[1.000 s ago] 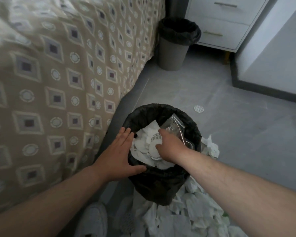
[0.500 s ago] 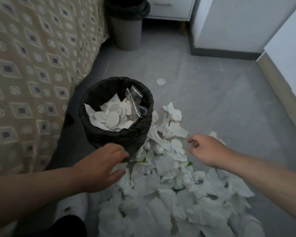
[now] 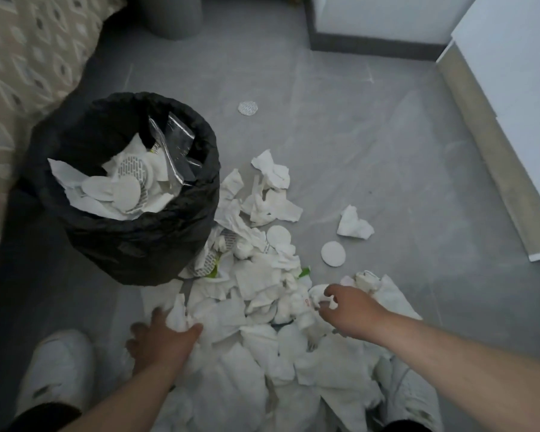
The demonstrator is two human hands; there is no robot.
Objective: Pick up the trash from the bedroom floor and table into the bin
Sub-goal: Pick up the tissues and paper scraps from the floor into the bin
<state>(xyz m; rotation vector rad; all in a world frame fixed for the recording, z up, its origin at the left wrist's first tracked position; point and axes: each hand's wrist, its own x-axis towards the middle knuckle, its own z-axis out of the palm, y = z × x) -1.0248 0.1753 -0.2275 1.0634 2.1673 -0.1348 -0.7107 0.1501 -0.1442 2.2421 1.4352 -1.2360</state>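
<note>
A bin with a black liner [image 3: 131,244] stands on the grey floor at the left, filled with white tissues, round pads and a clear plastic wrapper. A pile of crumpled white tissues [image 3: 262,294] spreads from its base toward me. My left hand [image 3: 162,338] is down on the pile's near left edge, its fingers closing around a crumpled tissue [image 3: 176,313]. On the pile's right side my right hand [image 3: 346,310] has its fingers curled on small bits of tissue. Loose round pads [image 3: 333,254] and a tissue [image 3: 353,224] lie apart.
A patterned bedspread [image 3: 28,57] hangs at the left. A second grey bin [image 3: 172,17] stands at the top, with white furniture and a wall to the right. Another round pad [image 3: 248,108] lies further out. My white shoes [image 3: 56,378] flank the pile.
My right hand came out of the bin and both hands dropped to the tissue pile. The left hand left the bin's rim and now grips a tissue. The view tilted down.
</note>
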